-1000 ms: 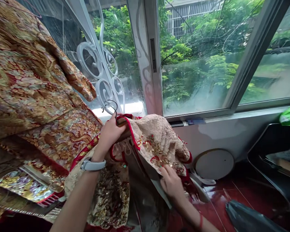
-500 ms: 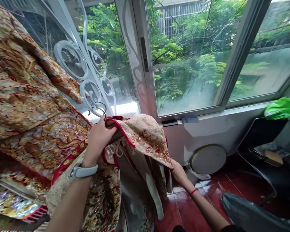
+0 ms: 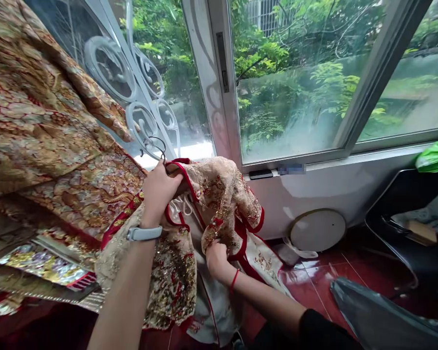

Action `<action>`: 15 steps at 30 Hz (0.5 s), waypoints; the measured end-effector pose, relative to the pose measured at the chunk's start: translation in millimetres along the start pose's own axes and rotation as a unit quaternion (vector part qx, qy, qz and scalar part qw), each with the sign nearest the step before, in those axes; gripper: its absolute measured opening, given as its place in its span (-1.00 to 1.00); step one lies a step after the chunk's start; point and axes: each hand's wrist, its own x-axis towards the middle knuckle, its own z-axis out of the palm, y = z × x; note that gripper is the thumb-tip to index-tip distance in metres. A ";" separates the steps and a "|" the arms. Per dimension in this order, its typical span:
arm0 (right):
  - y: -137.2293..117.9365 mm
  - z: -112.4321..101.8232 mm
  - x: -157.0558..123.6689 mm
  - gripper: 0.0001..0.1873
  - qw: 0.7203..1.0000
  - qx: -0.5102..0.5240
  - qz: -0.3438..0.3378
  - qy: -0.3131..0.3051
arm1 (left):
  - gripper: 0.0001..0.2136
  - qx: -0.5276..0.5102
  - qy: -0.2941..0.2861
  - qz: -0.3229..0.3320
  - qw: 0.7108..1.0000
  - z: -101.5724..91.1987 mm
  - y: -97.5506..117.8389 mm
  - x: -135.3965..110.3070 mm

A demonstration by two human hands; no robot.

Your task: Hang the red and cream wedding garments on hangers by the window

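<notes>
An embroidered jacket (image 3: 219, 177), cream and gold with sequins and red trim, hangs from a dark wire hanger (image 3: 163, 151). My left hand (image 3: 161, 189), with a pale watch band at its wrist, is closed around the hanger's neck and the jacket's collar. Lower on the front, my right hand (image 3: 216, 258) has its fingers curled into the beaded edge of the jacket, gripping the cloth. Those fingertips are partly hidden by fabric. White ties and a pale lining show at the open front, and one sleeve with a red cuff hangs toward the window.
On the left hangs a large gold-and-red patterned cloth (image 3: 58, 126), beside white scrolled metalwork (image 3: 131, 92). A dark flat object (image 3: 261, 174) lies on the window ledge. A round white panel (image 3: 317, 230), a black chair (image 3: 397, 214) and a grey plastic bag (image 3: 379, 311) stand to the right.
My right hand has moved left and inward, from the jacket's outstretched edge to its front. The front panel has folded over, and the red-cuffed sleeve now shows. My left hand keeps its hold.
</notes>
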 end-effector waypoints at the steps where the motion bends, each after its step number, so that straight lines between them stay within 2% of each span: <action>1: -0.5 -3.5 4.4 -0.57 1.000 -0.007 -0.004 -0.005 | -0.59 0.004 0.003 -0.004 1.000 0.6 -0.7 -0.1; 5: 22.8 -9.2 -5.2 -0.67 1.000 -0.022 -0.010 -0.008 | -0.56 0.018 0.018 -0.006 1.000 2.3 -4.0 -0.8; 8: 45.0 -16.7 -17.6 -0.71 0.999 -0.025 -0.002 0.021 | -0.56 0.017 0.017 0.002 1.000 2.2 -6.0 -1.9; 10: 58.4 -26.5 -22.5 -0.66 0.996 -0.019 0.022 0.088 | -0.58 0.017 0.020 0.008 1.000 2.4 -7.2 -2.2; 13: 77.2 -40.7 -29.4 -0.61 0.969 0.032 0.073 0.235 | -0.57 0.025 0.022 0.009 0.999 3.6 -8.5 -1.5; 14: 82.6 -43.3 -33.0 -0.66 0.963 0.047 0.069 0.255 | -0.56 0.027 0.022 0.006 0.999 4.0 -8.6 -1.1; 15: 87.0 -44.4 -37.2 -0.71 0.966 0.052 0.046 0.251 | -0.56 0.026 0.023 0.002 0.999 4.4 -8.5 -0.7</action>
